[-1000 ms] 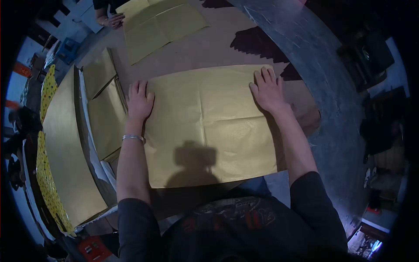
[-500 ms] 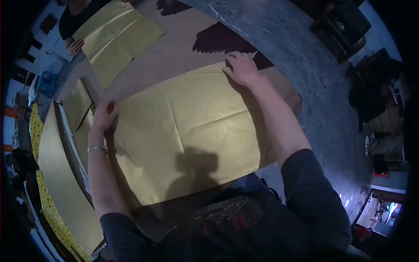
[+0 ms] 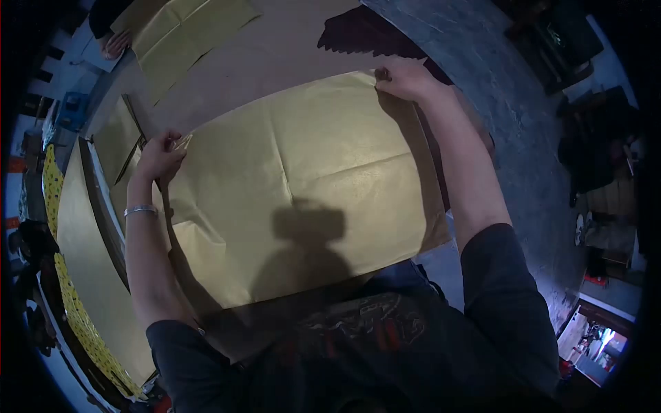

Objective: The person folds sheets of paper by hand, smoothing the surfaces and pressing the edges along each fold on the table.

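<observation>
A large gold sheet (image 3: 323,165), creased by folds like paper, spreads in front of me with the shadow of my head across its near part. My left hand (image 3: 160,155) is closed on its far left corner, where the sheet puckers between the fingers. At the far right corner my right hand (image 3: 406,78) pinches the edge. The near edge of the sheet lies close to my body. Beyond my right hand, a dark maroon piece with a jagged edge (image 3: 365,33) lies on the brown table surface (image 3: 227,89).
Across the table, another person's hand (image 3: 117,44) rests by a second gold sheet (image 3: 186,41). Scissors (image 3: 129,160) lie on gold material to my left, near a curved gold panel (image 3: 89,255) and yellow patterned material (image 3: 82,330). A blue stool (image 3: 74,110) stands at the far left.
Both my hands have moved slightly apart and away from me, now gripping the far corners. The sheet has shifted slightly, and its left corner is now bunched.
</observation>
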`<state>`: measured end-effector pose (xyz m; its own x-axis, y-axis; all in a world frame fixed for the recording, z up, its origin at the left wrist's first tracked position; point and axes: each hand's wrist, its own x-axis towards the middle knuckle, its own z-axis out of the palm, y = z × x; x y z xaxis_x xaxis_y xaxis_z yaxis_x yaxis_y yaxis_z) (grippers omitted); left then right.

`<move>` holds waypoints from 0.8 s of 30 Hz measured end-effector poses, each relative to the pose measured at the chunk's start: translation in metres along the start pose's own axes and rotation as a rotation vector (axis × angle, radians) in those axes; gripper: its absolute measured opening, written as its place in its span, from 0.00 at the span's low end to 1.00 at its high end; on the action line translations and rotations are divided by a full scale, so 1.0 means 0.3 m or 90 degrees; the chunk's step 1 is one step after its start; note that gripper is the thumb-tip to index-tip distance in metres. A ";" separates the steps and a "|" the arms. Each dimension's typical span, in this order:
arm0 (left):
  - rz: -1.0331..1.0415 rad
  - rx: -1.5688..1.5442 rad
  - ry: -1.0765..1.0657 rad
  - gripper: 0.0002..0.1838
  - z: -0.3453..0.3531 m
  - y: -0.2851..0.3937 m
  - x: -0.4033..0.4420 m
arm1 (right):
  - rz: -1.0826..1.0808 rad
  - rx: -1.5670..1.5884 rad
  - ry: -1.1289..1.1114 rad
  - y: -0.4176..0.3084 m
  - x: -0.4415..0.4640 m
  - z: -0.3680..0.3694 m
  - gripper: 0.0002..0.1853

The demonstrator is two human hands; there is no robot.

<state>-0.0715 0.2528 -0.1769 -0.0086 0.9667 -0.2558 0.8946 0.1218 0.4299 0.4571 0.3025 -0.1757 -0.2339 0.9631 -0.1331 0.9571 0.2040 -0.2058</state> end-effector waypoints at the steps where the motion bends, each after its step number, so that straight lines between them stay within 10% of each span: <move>1: 0.003 -0.001 0.000 0.22 0.001 -0.003 0.006 | 0.002 -0.001 0.001 0.001 -0.005 -0.012 0.17; 11: 0.013 0.093 0.092 0.36 0.019 0.020 -0.041 | 0.088 0.113 0.228 0.085 -0.384 -0.048 0.15; 13: 0.015 0.271 0.157 0.34 0.014 0.099 -0.083 | 0.163 0.041 0.101 0.088 -0.557 -0.046 0.16; 24: 0.526 0.063 0.070 0.19 0.420 0.636 -0.385 | 0.269 0.403 0.081 0.025 -1.074 0.252 0.29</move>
<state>0.1565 0.1359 -0.1744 0.6278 0.7530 0.1971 0.6669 -0.6509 0.3626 0.5268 -0.0195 -0.2078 0.1879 0.9574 -0.2191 0.6720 -0.2881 -0.6822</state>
